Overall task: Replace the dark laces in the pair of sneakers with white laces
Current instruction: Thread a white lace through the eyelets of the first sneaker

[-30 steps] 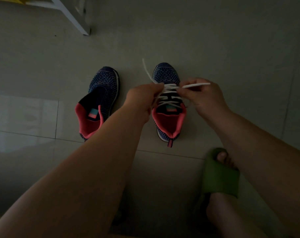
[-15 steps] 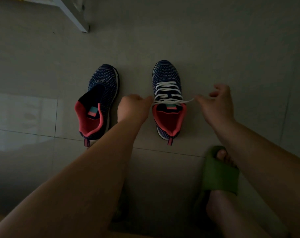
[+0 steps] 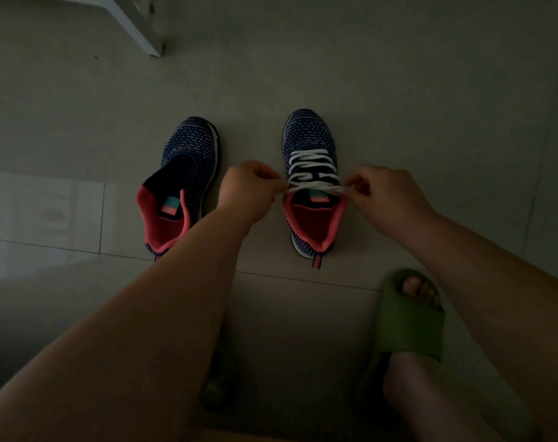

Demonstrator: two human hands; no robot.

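Observation:
Two dark blue knit sneakers with pink linings stand on the tiled floor, toes pointing away from me. The right sneaker carries a white lace threaded up its eyelets. My left hand pinches one end of that lace at the shoe's left side. My right hand pinches the other end at its right side, and the lace runs taut across the shoe's opening between them. The left sneaker has no lace that I can see.
A white furniture leg stands on the floor at the back left. My foot in a green slide sandal rests near the front right. The room is dim and the grey floor tiles reflect faintly.
Both hands came down from the toe area to the shoe's top eyelets. My right hand, spread out to the side half a second ago, moved back in and pinches the lace end.

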